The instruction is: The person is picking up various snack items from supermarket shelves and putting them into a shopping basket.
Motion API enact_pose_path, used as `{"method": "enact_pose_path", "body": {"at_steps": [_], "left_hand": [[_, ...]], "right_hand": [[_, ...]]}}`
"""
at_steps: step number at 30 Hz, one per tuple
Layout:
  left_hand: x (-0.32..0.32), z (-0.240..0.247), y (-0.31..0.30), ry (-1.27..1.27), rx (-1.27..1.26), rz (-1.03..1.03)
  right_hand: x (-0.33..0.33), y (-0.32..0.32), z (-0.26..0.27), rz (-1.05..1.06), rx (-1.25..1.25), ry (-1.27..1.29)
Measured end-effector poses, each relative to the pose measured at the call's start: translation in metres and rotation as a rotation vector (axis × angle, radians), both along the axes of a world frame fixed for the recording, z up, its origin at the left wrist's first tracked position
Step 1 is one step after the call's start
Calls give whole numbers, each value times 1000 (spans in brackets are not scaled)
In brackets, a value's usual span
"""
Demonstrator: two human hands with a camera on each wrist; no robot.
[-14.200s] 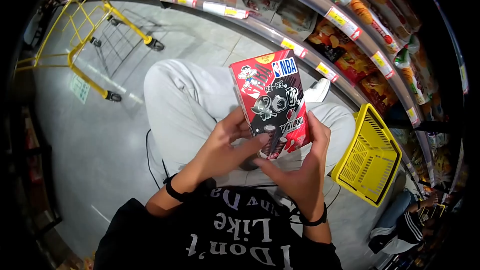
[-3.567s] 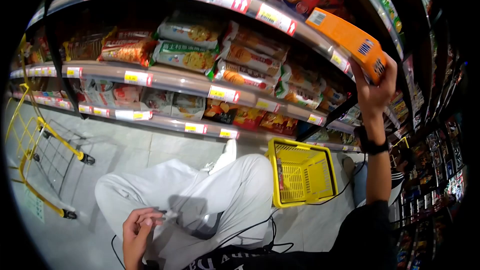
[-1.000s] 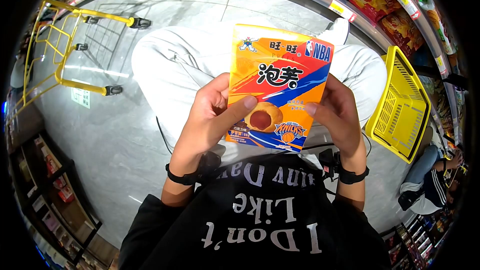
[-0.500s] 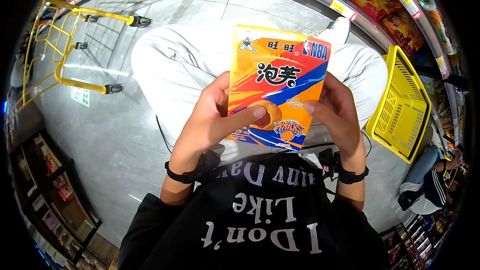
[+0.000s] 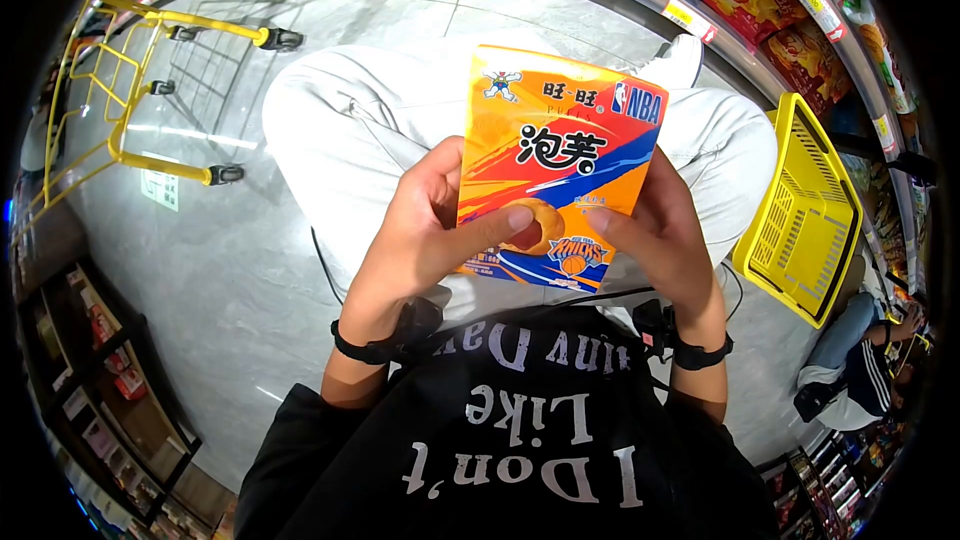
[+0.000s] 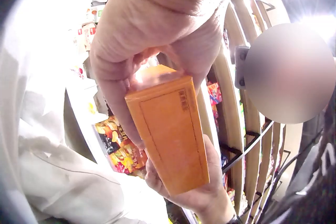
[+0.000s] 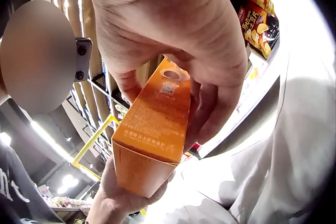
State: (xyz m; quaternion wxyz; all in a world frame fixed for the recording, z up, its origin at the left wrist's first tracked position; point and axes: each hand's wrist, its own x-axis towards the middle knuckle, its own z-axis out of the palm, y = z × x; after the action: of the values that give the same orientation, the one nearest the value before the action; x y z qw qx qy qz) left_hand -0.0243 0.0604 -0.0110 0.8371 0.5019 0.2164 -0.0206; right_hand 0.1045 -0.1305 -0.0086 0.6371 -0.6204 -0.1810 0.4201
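An orange box of cream puffs, printed with a filled puff and NBA and Knicks logos, is held upright over the lap, front face toward the head camera. My left hand grips its left side, with the thumb lying across the puff picture. On the other side my right hand grips the right edge, thumb on the front above the Knicks logo. Most other fingers are hidden behind the box. The left wrist view shows a narrow orange side of the box; the right wrist view shows another side, with small print.
A yellow shopping basket stands right of the knee. Shelves with snack bags curve along the upper right. A yellow cart frame on wheels is at the left, near a dark shelf rack. Another person is at the far right.
A red-and-black box was in both hands first. Later the right hand held the orange box up by the shelf; now both hands hold it over the lap. Lately the right thumb slid slightly inward.
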Motion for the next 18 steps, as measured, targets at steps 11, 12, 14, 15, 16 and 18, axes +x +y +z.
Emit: {"method": "enact_pose_path", "body": {"at_steps": [11,12,14,15,16,18], "left_hand": [[2,-16,-8,-63,267,4],[2,-15,-7,-64,269,8],[0,-12,-4,-80,148,-16],[-2,-12,-1,-79,151,-12],[-4,-11,4,-88,70,-46],[-8,-13,8,-93,-4,-75]], "right_hand": [[-15,16,6,-101,-66,-300],[-17,18,6,-90,-34,-370],[-20,17,8,-87,-18,-380],[-20,15,10,-52,-29,-403],[-21,15,11,-17,-39,-425],[-25,16,12,-28,-12,-361]]}}
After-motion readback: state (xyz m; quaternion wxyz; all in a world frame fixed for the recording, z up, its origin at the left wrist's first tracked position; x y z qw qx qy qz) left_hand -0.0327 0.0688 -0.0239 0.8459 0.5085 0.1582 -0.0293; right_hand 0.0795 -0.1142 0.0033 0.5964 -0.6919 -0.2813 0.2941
